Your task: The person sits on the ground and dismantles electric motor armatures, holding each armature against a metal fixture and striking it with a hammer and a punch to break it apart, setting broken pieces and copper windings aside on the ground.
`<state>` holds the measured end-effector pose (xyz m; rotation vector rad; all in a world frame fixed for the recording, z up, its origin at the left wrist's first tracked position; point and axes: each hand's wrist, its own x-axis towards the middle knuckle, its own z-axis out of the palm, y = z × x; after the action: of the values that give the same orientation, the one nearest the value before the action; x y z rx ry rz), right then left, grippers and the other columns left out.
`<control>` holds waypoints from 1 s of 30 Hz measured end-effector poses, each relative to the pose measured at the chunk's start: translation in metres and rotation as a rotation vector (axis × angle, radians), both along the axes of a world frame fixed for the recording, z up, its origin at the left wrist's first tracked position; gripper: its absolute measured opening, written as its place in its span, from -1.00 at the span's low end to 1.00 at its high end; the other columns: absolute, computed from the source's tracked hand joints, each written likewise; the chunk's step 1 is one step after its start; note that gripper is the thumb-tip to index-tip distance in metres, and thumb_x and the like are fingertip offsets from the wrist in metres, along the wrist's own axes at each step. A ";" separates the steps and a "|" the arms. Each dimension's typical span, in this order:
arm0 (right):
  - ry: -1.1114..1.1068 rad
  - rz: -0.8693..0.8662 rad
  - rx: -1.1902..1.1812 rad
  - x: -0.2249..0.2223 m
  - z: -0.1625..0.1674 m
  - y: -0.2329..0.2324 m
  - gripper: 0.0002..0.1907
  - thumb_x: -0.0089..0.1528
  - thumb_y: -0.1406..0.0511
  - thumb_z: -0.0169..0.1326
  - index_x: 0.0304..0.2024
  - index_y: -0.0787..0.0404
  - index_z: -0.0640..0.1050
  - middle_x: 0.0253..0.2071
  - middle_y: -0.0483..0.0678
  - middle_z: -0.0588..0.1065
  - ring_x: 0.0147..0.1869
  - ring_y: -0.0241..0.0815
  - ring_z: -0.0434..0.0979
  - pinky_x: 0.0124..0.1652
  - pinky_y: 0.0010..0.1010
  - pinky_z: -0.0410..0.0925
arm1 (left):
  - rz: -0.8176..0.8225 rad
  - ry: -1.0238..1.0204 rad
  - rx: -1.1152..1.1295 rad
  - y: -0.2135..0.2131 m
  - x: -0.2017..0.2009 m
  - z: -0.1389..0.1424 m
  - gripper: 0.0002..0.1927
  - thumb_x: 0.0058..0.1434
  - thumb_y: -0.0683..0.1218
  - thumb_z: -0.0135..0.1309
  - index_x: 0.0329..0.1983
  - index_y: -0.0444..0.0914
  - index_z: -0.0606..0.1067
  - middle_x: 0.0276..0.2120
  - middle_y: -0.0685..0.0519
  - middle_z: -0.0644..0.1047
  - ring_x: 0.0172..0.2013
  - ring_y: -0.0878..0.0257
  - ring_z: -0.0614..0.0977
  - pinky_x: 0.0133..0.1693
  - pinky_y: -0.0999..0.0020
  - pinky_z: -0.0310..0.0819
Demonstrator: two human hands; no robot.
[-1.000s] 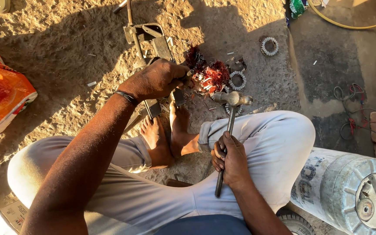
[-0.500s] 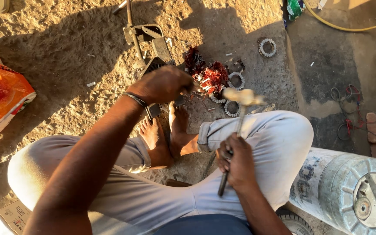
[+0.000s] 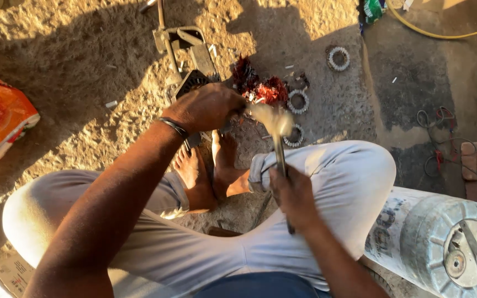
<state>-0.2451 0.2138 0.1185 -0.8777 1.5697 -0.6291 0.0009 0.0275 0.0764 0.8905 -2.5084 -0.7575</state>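
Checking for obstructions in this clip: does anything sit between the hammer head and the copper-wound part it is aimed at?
Nothing visible does. The hammer, gripped by the right hand, has its blurred head right beside the reddish copper windings. The left hand steadies the dark metal part from the left side, close to the hammer head but not across its path.

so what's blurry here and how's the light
Head view: the hammer head is smeared by motion blur, while the right hand on its handle and the left hand look fairly sharp; low warm sunlight from the upper right throws long dark shadows over the dirt and glares on the trousers.
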 end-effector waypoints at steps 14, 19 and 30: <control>-0.559 -0.363 0.037 0.006 -0.018 -0.001 -0.56 0.41 0.04 -0.08 -0.48 0.13 0.28 -0.70 -0.17 0.18 -0.73 -0.36 0.07 -0.73 -0.48 0.04 | 0.302 0.487 0.411 -0.027 0.037 0.029 -0.86 0.33 -0.19 -0.03 -0.11 -0.21 0.52 -0.29 0.02 0.60 -0.38 0.25 0.63 -0.28 0.34 0.66; -0.549 -0.314 0.100 0.006 -0.022 0.001 -0.60 0.39 0.07 -0.05 -0.47 0.11 0.30 -0.71 -0.18 0.17 -0.74 -0.37 0.03 -0.74 -0.48 0.00 | 0.101 -0.840 -0.060 -0.017 0.041 -0.013 -0.76 0.63 -0.13 -0.23 -0.04 -0.27 0.47 -0.36 -0.03 0.56 -0.43 0.22 0.60 -0.35 0.29 0.64; -0.758 -0.324 0.088 -0.008 -0.017 0.008 -0.54 0.40 -0.02 -0.11 -0.47 0.08 0.27 -0.68 -0.22 0.13 -0.73 -0.39 0.01 -0.72 -0.51 0.01 | 0.251 -0.884 -0.157 0.019 0.026 -0.091 -0.87 0.35 -0.10 -0.04 -0.09 -0.22 0.43 -0.36 0.00 0.51 -0.43 0.28 0.50 -0.40 0.39 0.51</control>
<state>-0.2533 0.2219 0.1011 -0.2487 1.0300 -0.9764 0.0268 0.0464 -0.0148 1.7172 -2.9992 -0.0549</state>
